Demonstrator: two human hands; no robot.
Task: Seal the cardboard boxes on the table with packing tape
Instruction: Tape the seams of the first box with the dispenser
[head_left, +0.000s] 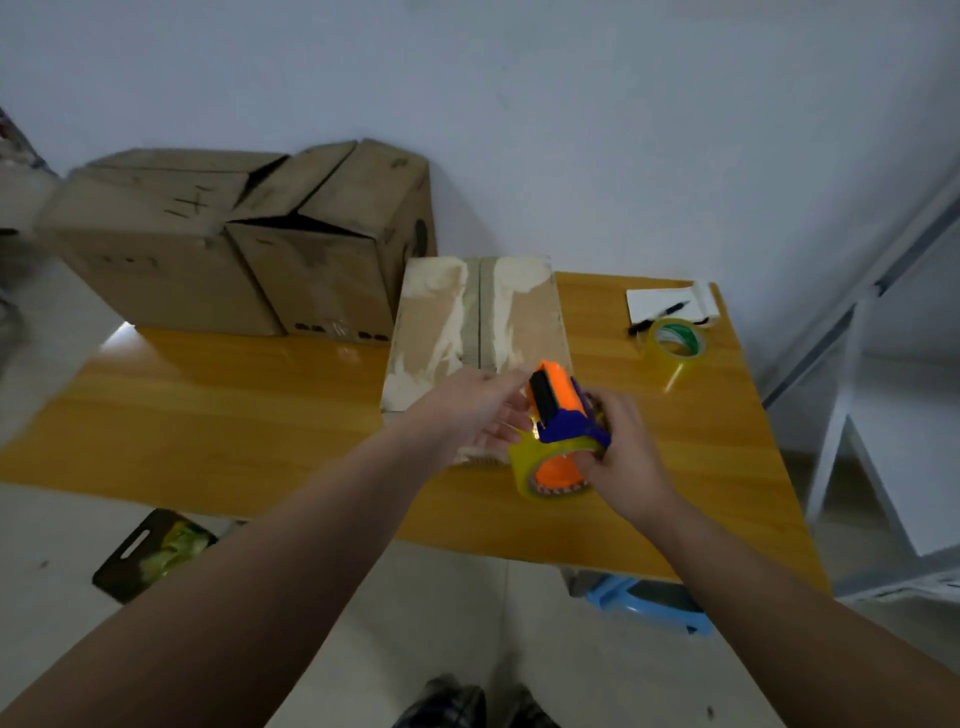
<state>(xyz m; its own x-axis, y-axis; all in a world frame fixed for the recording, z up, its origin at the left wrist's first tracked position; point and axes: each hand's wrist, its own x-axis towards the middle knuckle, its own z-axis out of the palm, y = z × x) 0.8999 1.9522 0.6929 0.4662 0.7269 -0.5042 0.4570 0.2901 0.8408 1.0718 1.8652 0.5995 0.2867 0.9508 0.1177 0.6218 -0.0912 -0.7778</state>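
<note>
Fingers (615, 415) around tape dispenser (558, 408), box (447, 322) closed.

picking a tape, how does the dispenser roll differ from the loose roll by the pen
The dispenser roll sits in a dispenser gripped by the right hand; the loose roll lies bare on the table. The loose roll's core shows green; the dispenser roll's holds an orange hub. Both are yellowish tape.
</note>
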